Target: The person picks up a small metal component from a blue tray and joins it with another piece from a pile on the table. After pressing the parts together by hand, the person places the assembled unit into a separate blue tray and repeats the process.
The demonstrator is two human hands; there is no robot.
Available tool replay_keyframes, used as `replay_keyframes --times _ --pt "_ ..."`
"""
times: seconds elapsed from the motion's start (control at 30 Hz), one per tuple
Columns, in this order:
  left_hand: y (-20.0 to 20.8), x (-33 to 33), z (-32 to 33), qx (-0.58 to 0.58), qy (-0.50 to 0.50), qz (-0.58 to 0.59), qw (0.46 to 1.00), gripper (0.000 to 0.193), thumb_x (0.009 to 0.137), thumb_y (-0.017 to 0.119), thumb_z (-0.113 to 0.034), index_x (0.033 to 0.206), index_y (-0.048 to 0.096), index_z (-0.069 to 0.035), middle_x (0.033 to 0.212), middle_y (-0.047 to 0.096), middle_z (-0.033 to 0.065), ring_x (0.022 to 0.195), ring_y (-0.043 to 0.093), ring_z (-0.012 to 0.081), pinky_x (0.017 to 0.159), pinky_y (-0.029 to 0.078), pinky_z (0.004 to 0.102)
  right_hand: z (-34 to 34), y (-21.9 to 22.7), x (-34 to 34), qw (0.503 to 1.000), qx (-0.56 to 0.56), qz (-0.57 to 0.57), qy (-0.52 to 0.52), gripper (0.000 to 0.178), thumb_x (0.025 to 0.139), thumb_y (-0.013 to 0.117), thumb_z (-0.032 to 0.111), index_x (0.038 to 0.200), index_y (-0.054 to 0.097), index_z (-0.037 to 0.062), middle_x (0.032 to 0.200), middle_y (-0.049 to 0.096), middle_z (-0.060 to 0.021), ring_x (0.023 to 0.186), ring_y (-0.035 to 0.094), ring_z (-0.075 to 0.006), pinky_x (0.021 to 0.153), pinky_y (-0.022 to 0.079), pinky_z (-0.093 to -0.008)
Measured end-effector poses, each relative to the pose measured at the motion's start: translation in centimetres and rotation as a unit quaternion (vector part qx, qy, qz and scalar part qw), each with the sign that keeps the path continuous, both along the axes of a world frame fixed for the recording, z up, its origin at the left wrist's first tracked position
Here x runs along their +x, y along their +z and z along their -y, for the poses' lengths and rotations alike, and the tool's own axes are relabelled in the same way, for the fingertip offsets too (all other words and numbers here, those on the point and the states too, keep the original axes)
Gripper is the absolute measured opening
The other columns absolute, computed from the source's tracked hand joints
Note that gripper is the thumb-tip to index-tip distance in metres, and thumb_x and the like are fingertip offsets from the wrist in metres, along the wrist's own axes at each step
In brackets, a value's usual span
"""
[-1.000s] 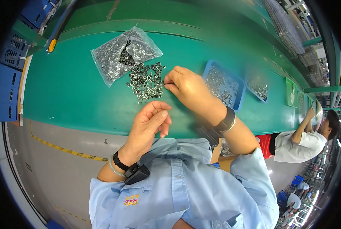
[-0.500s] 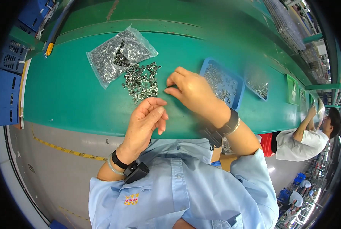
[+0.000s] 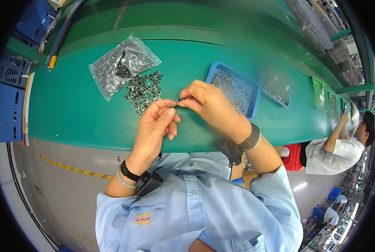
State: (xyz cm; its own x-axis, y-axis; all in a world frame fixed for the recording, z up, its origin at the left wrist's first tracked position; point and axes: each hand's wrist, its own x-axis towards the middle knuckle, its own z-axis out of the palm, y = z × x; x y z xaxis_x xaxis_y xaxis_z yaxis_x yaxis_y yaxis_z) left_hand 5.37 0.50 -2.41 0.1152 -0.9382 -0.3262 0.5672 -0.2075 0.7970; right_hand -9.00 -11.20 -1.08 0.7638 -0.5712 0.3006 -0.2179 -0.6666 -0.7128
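My right hand [image 3: 206, 98] pinches a small dark metal piece [image 3: 180, 100] between thumb and fingertips, above the green tabletop. Meeting it from the left, my left hand [image 3: 156, 122] has its index fingertip close against the right thumb. Its other fingers curl loosely and its thumb lies along the index finger; what it holds, if anything, is hidden. Just beyond the left hand lies a loose pile of small black and silver metal pieces [image 3: 143, 92]. Behind that pile, a clear plastic bag [image 3: 107, 75] is full of similar pieces.
Right of my hands stands a blue tray [image 3: 254, 101] with small metal parts, beside a second tray [image 3: 286, 104] of parts. A green tray [image 3: 320, 94] is farther right, near another person [image 3: 336, 155]. Blue crates [image 3: 7, 111] stand at the left.
My hands have come together, the right fingertips now meeting the left index finger. A small dark piece now shows in the right pinch. The whole view has shifted slightly.
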Motion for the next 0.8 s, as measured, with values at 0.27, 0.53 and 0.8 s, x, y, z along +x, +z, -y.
replay_keyframes --times 0.27,0.53,0.8 --pt "0.8 -0.4 -0.1 0.004 -0.050 -0.136 0.989 0.023 0.093 0.051 -0.018 0.109 0.053 -0.002 0.076 0.057 0.0046 0.054 0.050 0.0098 0.046 0.037 0.0221 -1.9 1.3 -1.3 0.999 -0.017 0.050 0.014 0.019 0.075 0.069 0.011 0.092 0.065 0.0047 0.079 0.059 -0.0066 0.071 0.059 -0.0229 0.061 0.048 -0.0316" --pt "-0.5 -2.1 -0.3 -0.037 -0.136 -0.251 0.958 0.024 0.093 0.052 -0.022 0.107 0.055 -0.002 0.070 0.055 0.0041 0.051 0.046 0.0098 0.043 0.031 0.0237 -4.4 0.8 -3.6 0.994 0.022 0.094 -0.048 0.023 0.073 0.071 0.012 0.096 0.066 0.0072 0.077 0.059 -0.0057 0.070 0.057 -0.0213 0.061 0.046 -0.0298" --pt "0.1 -3.8 -0.7 0.005 -0.129 -0.249 0.960 0.022 0.093 0.052 -0.022 0.104 0.054 -0.003 0.064 0.052 0.0035 0.049 0.043 0.0097 0.043 0.029 0.0235 -6.2 0.6 -5.5 0.983 0.056 0.142 -0.098 0.021 0.071 0.072 0.009 0.092 0.065 0.0064 0.082 0.059 -0.0061 0.071 0.057 -0.0220 0.061 0.047 -0.0303"
